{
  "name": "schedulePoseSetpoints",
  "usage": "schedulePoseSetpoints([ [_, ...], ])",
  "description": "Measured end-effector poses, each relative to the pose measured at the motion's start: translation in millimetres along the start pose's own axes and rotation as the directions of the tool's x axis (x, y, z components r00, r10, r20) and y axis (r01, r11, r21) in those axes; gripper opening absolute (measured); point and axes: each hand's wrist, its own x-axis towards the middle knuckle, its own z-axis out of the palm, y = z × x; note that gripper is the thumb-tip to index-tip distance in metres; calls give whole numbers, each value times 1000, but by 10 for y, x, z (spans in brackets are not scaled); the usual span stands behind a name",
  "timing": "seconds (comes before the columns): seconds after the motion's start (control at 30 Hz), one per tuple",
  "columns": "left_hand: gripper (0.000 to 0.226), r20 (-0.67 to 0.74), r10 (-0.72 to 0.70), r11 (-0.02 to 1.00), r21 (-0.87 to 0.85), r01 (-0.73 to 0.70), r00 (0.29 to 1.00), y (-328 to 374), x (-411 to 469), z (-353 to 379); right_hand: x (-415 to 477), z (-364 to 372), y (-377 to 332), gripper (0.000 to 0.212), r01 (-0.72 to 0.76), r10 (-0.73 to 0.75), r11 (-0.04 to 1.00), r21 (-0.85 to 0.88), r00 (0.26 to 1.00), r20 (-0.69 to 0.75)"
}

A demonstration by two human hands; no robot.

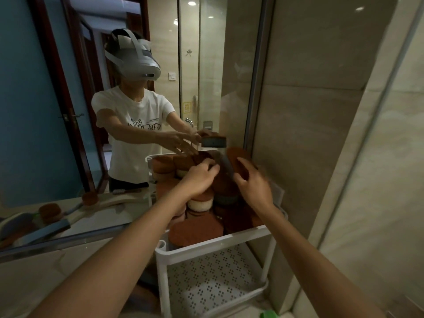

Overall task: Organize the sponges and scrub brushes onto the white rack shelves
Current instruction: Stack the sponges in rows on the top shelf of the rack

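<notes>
The white rack (213,245) stands just beside the worktop's (57,271) right edge, against the tiled wall. Its top shelf holds a heaped pile of sponges (197,228); the perforated lower shelf (213,283) shows none. Stacking looks like the step in hand. The left hand (199,180) curls over the pile's top; whether it pinches anything I cannot tell. The right hand (252,187) grips an oval sponge (236,157), tilted at the shelf's back right corner. The next move likely calls for seating it steadily, or shifting it below.

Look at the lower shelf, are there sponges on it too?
No, the sponges are piled on the upper shelf, and the lower shelf shows only its dotted white floor.
</notes>
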Motion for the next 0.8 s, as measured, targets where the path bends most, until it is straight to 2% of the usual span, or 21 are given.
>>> schedulePoseSetpoints([
  [0.03,49,53,56,978,197,-65,997,-69,-3,36,9,1,42,48,-35,36,998,-51,999,12],
  [0.1,55,180,88,876,453,-162,980,-202,-19,106,3,13,95,47,-66,76,987,-143,995,65],
  [0.2,57,277,48,760,613,-215,960,-329,-60,162,15,43,153,46,-69,94,967,-247,991,92],
  [0.33,59,293,35,721,654,-227,955,-345,-86,132,102,81,211,46,-98,133,956,-276,985,109],
  [0.57,61,310,9,723,655,-220,951,-347,-96,142,153,136,269,43,-158,214,959,-237,948,234],
  [0.67,62,306,8,723,656,-216,952,-346,-94,146,102,140,290,45,-198,240,965,-171,931,277],
  [0.8,62,302,5,726,655,-211,953,-332,-109,147,30,109,229,47,-185,245,957,-222,927,284],
])
